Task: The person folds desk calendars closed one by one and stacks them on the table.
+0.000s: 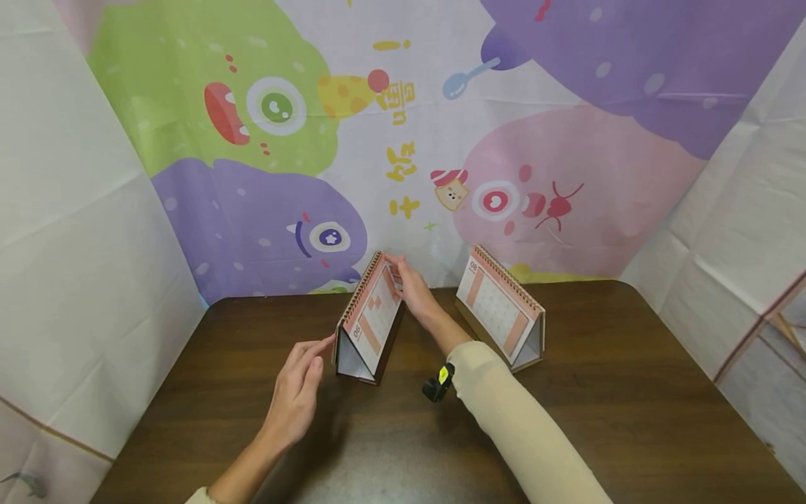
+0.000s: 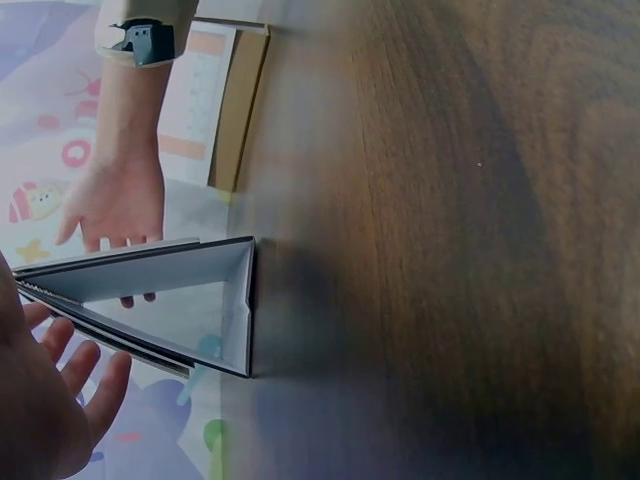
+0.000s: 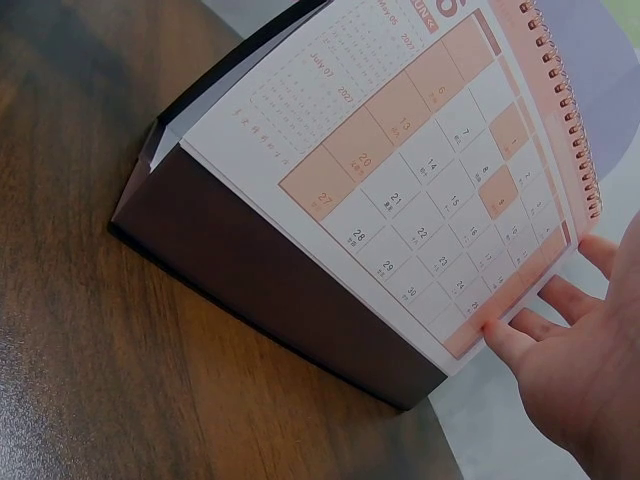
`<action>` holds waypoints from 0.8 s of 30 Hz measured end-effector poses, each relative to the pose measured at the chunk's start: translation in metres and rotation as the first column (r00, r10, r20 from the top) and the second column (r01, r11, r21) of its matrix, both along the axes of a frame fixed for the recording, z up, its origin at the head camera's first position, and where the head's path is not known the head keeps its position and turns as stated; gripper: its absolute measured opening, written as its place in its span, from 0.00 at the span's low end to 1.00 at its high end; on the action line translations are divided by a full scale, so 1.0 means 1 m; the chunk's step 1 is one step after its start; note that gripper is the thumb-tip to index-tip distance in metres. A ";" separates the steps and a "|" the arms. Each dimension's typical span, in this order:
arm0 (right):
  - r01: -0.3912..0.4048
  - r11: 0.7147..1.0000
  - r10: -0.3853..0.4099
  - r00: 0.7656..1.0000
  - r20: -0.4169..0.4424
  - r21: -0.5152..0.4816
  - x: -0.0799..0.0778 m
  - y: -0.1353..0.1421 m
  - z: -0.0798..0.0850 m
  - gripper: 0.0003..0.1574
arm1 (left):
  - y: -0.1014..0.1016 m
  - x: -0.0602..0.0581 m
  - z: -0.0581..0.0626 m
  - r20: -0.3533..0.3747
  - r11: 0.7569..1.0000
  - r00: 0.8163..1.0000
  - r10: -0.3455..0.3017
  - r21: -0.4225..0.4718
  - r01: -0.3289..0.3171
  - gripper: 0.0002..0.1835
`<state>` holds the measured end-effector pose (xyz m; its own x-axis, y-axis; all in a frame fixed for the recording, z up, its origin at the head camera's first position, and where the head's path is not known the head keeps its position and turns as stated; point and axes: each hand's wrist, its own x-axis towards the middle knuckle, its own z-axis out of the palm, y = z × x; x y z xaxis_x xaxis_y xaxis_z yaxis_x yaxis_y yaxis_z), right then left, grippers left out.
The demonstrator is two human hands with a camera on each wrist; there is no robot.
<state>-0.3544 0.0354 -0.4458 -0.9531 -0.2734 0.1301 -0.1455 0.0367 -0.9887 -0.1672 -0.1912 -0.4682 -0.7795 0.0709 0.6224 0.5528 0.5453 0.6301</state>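
A desk calendar (image 1: 376, 316) with a coil binding and pink-and-white pages stands tented at the table's middle left. Its dark base (image 3: 290, 285) shows in the right wrist view. My left hand (image 1: 296, 392) reaches to its near left side, fingers extended and fingertips right at the edge. At the far end is my right hand (image 1: 415, 288), its fingers straight and spread around the end edge. The right thumb (image 3: 510, 343) touches the page's lower corner. In the left wrist view, my left fingers (image 2: 82, 368) lie loosely bent beside the calendar's cover.
A second tented calendar (image 1: 497, 311), with a tan base, stands to the right of my right forearm. Both stand on a dark wooden table (image 1: 390, 448). Behind it hangs a cloth (image 1: 403, 238) printed with cartoon monsters, and pale sheets (image 1: 82, 231) hang at the sides.
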 end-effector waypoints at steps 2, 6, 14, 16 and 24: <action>-0.002 1.000 0.002 1.000 0.000 -0.005 0.000 0.000 0.000 0.42 | 0.000 0.000 0.000 -0.009 1.000 1.000 -0.002 -0.002 0.002 0.22; -0.003 1.000 0.003 1.000 0.001 -0.014 0.001 0.000 0.000 0.41 | 0.000 0.000 0.000 -0.022 1.000 1.000 0.006 -0.008 -0.006 0.23; -0.007 0.999 0.007 1.000 0.004 -0.032 0.001 0.000 0.002 0.41 | -0.001 0.001 -0.002 -0.021 0.998 0.999 0.045 -0.036 -0.046 0.24; -0.007 0.999 0.007 1.000 0.003 -0.031 0.001 0.000 0.001 0.42 | -0.002 0.001 -0.002 -0.008 0.998 0.999 0.051 -0.045 -0.052 0.24; -0.002 1.000 0.002 1.000 0.000 -0.029 0.001 -0.001 0.001 0.41 | -0.003 0.003 -0.003 0.034 0.998 0.999 0.023 -0.054 -0.021 0.24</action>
